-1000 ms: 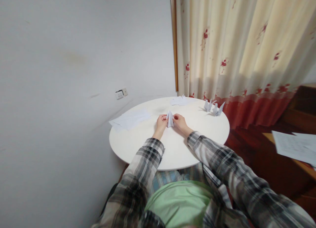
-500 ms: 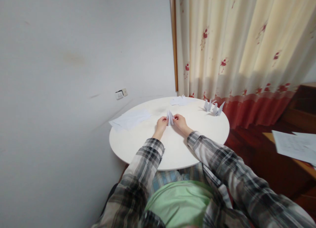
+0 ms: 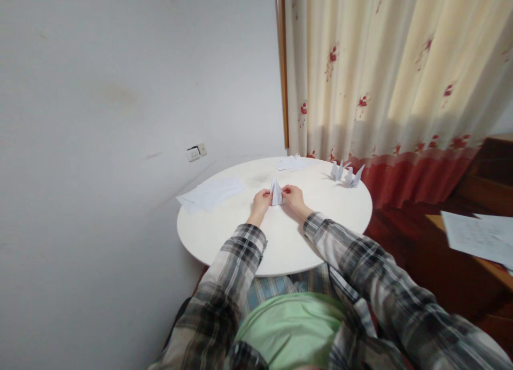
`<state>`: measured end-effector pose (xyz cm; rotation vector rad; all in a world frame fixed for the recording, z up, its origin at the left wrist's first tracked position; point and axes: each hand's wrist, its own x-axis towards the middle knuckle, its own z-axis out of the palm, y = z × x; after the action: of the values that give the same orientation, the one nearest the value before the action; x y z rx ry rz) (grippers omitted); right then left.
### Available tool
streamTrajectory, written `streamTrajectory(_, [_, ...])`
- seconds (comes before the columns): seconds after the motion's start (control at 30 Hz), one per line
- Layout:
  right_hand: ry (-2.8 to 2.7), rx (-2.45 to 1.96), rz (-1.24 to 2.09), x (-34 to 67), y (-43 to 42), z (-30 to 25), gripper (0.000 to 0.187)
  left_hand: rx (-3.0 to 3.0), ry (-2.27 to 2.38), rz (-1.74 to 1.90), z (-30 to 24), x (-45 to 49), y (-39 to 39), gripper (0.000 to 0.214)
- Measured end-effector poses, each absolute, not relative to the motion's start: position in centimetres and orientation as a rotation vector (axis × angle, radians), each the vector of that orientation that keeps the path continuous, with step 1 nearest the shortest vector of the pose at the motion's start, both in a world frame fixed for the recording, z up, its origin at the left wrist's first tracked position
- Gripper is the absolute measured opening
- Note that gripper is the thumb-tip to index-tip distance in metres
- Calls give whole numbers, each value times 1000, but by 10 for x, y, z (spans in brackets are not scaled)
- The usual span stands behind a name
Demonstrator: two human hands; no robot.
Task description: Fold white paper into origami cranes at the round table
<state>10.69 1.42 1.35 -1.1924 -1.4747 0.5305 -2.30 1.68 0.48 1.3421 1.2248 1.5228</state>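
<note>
A small piece of folded white paper (image 3: 276,193), pointed at the top, is held upright between my two hands over the round white table. My left hand (image 3: 262,202) pinches its left side near the lower edge. On the opposite side, the fingertips of my right hand (image 3: 294,197) are closed on its right edge. The fingers partly cover both sides of the paper, so its lower folds are hard to make out. Two finished-looking paper cranes, one farther back (image 3: 337,171) and one nearer (image 3: 353,177), stand at the table's right side.
Flat white sheets (image 3: 212,193) lie at the left of the round table (image 3: 280,252), and more paper (image 3: 290,163) lies at its far edge. A wall with a socket (image 3: 193,154) borders the left. Written pages (image 3: 476,234) rest on a wooden surface at right.
The folded paper has turned or spread slightly between my fingers and now shows a broader, flatter face. Both hands stay in nearly the same place.
</note>
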Motion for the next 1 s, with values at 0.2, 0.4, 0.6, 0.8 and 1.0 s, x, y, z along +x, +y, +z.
streamTrajectory(0.2, [-1483,-1190,517,106,12,15,10,1356,1216,1546,5,-22,17,4])
streamTrajectory(0.4, [-1505,-1224,501,107,14,13,10,1303,1218,1539,6,-21,16,4])
streamTrajectory(0.6, [-1525,-1220,479,107,17,10,12,1307,1234,1538,6,-22,18,7])
streamTrajectory(0.8, [-1530,-1192,519,107,19,8,11,1328,1235,1582,4,-23,18,12])
streamTrajectory(1.0, [-1511,-1179,538,107,18,9,10,1362,1264,1585,6,-23,17,14])
